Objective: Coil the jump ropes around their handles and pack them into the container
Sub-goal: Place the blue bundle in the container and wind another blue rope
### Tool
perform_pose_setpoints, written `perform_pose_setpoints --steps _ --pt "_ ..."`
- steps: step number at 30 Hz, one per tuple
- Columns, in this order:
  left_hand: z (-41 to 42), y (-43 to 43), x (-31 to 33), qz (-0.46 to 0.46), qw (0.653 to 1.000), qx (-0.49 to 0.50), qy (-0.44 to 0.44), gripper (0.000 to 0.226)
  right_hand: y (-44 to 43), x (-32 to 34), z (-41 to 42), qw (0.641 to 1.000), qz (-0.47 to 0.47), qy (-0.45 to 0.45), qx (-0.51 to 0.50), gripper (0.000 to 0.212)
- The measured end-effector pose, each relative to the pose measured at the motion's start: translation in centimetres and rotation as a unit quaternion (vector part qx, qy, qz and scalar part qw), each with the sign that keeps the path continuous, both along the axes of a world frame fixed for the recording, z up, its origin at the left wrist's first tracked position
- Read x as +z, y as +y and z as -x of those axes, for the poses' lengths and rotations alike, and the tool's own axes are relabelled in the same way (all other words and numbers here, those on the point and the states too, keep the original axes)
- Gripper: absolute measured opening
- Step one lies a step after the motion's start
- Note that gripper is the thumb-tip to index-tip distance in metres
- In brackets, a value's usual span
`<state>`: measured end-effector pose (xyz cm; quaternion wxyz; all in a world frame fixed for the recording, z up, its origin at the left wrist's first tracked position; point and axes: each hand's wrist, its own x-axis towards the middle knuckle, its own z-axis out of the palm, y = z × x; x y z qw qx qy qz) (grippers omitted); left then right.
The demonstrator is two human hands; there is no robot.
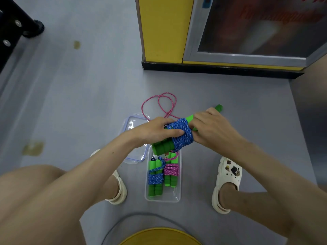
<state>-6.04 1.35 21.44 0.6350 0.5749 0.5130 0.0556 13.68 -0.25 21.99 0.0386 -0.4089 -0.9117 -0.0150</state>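
I hold a blue jump rope (182, 134) coiled round its green foam handles above the floor. My left hand (155, 129) grips the handles and coil from the left, thumb across the rope. My right hand (210, 126) grips the upper end of the handles, which poke out beyond it. Below, a clear plastic container (162, 198) lies on the floor with a coiled blue rope (155, 178) and a coiled pink rope (170, 169) in it, both on green handles. A loose pink rope (160, 103) lies on the floor behind my hands.
The container's clear lid (133, 156) lies flat left of it. My feet in white clogs (227, 183) flank the container. A yellow cabinet (162, 30) with a glass door stands behind. A yellow stool edge (159, 236) is at the bottom.
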Motion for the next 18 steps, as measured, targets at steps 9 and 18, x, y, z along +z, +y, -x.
perform_pose_setpoints --steps 9,18 --pt "-0.6 0.2 -0.1 -0.166 0.978 -0.082 0.096 0.037 0.3 1.8 -0.1 0.986 0.124 -0.006 -0.110 0.020" --pt "-0.8 0.5 0.5 -0.183 0.980 0.000 0.081 0.032 1.1 2.0 0.3 0.968 0.104 -0.071 -0.216 0.020"
